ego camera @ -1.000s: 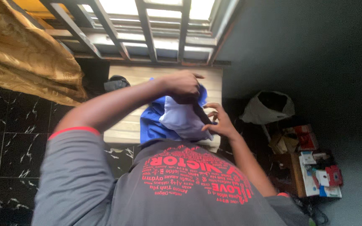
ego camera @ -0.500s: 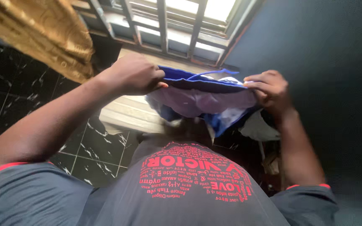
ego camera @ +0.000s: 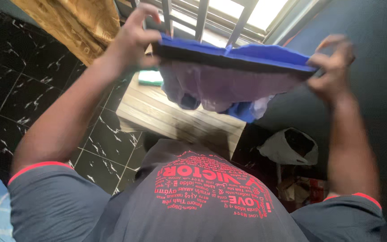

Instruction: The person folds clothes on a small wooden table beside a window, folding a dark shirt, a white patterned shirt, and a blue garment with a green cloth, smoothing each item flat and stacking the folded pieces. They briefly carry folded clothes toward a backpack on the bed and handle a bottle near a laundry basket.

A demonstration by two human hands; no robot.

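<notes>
Nearest the camera, filling the bottom of the frame, is the person's grey shirt (ego camera: 193, 210) with red print on the chest and red trim at the sleeve ends. From its shoulders both bare arms rise toward the top of the frame.

The left hand (ego camera: 133, 42), upper left of centre, is closed on one end of a blue garment (ego camera: 234, 60), thumb and fingers pinching its dark band, with the forefinger lifted. The right hand (ego camera: 334, 67), upper right and blurred, pinches the other end of the same band. Between the two hands the band is pulled out straight across the upper middle of the frame, and the rest of the cloth hangs below it, showing a pale lilac lining and a blue fold at the lower right.

Below and behind the garment lies a wooden board (ego camera: 175, 116) on black marbled floor tiles (ego camera: 27, 94). At the right, near a dark wall, sits a white bag (ego camera: 287, 148). A gold curtain (ego camera: 77, 22) hangs at the upper left, beside window bars (ego camera: 200, 20) along the top.
</notes>
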